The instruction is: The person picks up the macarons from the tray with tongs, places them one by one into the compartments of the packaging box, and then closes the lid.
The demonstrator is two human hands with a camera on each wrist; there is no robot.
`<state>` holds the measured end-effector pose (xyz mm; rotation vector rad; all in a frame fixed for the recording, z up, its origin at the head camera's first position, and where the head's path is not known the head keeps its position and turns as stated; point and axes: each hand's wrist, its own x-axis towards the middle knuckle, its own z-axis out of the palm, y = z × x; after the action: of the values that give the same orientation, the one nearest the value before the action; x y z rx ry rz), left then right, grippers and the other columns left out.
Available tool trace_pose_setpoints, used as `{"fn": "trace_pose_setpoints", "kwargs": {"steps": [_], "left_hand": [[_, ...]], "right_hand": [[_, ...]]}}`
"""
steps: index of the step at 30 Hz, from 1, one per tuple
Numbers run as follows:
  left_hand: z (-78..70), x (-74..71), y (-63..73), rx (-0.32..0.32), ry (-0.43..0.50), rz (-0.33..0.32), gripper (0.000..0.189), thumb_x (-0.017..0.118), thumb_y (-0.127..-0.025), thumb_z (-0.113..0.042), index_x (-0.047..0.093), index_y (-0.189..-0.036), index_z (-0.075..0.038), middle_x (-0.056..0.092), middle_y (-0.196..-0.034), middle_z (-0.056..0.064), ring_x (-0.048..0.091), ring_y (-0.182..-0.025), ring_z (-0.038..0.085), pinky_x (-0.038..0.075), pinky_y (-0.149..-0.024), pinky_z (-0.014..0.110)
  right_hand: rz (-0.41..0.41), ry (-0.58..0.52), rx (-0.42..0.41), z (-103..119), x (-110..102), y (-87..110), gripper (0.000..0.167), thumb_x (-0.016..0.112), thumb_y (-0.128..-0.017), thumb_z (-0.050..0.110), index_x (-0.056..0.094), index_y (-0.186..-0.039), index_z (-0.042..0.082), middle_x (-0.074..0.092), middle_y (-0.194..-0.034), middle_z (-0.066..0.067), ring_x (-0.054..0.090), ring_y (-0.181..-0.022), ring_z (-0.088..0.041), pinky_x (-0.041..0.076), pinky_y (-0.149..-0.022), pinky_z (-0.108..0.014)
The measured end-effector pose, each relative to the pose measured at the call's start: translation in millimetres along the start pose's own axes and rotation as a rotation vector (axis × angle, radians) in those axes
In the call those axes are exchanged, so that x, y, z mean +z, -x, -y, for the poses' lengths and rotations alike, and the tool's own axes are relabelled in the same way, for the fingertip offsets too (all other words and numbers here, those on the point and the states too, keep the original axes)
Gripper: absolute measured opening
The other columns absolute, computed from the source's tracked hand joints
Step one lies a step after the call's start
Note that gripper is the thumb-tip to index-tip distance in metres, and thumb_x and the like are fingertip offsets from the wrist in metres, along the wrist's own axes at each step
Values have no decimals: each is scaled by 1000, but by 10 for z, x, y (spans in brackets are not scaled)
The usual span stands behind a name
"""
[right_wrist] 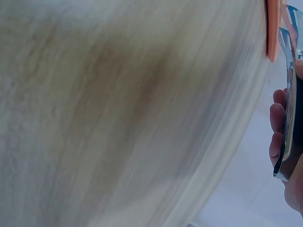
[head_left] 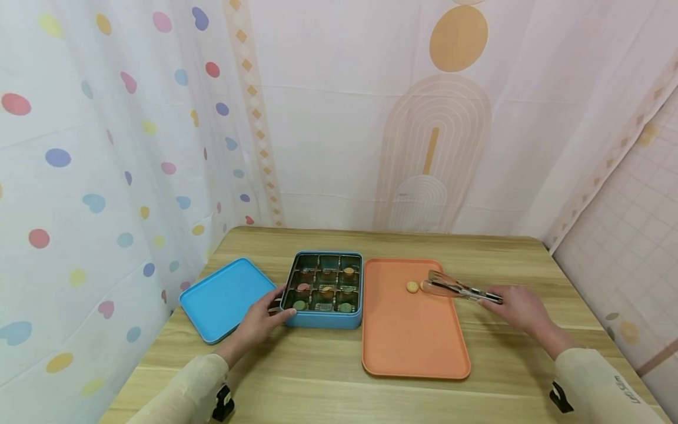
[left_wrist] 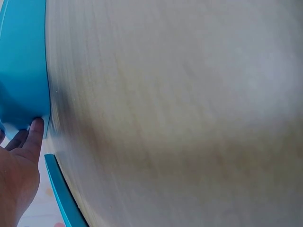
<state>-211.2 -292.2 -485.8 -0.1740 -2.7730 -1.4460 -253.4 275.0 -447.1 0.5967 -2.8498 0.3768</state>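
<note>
My left hand (head_left: 259,318) grips the near left corner of a blue box (head_left: 323,320), thumb at the front rim and fingers along the side. A dark divided insert (head_left: 325,307) fills the box; several of its compartments hold small round cookies, among them a green one (head_left: 300,305) and a pink one (head_left: 303,287). My right hand (head_left: 516,309) holds metal tongs (head_left: 466,290) by the handle, their tips over an orange tray (head_left: 413,347). A yellow round cookie (head_left: 412,287) lies on the tray. Another sits right at the tong tips, partly covered; whether it is pinched I cannot tell.
A blue lid (head_left: 233,300) lies left of the box, close to my left wrist. Box and tray stand side by side on a wooden table (head_left: 312,377). Patterned curtains (head_left: 339,147) hang behind the table and at both sides.
</note>
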Motion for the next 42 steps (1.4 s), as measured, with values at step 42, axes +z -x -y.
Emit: {"fn": "trace_pose_setpoints", "kwargs": {"steps": [42], "left_hand": [[24, 16, -15, -9, 3, -4, 73, 71, -94, -28, 35, -154, -6, 44, -147, 23, 52, -127, 39, 48, -99, 50]], "right_hand": [[-41, -45, -4, 60, 45, -3, 22, 66, -96, 33, 73, -89, 14, 42, -57, 11, 37, -53, -9, 31, -50, -28]]}}
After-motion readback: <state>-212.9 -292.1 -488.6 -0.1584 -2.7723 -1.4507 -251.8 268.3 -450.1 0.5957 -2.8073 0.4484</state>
